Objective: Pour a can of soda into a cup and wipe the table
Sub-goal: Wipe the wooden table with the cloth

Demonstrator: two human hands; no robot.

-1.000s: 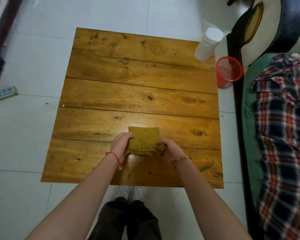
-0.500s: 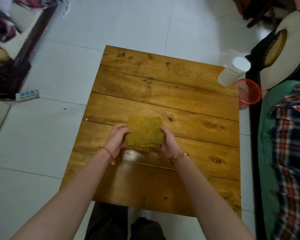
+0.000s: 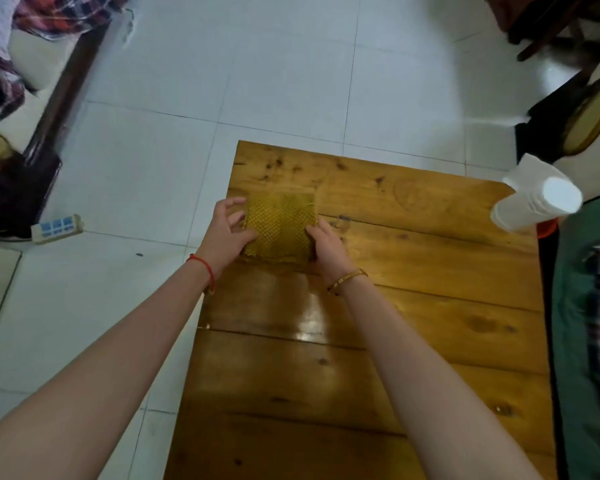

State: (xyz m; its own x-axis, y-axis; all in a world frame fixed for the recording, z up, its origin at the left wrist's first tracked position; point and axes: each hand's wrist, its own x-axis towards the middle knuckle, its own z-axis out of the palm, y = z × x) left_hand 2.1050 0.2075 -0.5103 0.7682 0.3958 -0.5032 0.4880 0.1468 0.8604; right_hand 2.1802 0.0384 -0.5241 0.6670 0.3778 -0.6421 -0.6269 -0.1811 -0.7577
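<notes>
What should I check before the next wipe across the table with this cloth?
1. Cloth lies flat on the table: ok.
2. Left hand holds the cloth's left edge: ok.
3. Right hand holds its right edge: ok.
4. Stack of cups at the far right corner stands apart from the cloth: ok.
5. Cloth near the table's left edge, some left fingers past it: not ok.
6. Spill all wiped up: cannot tell; only a shine shows.
</notes>
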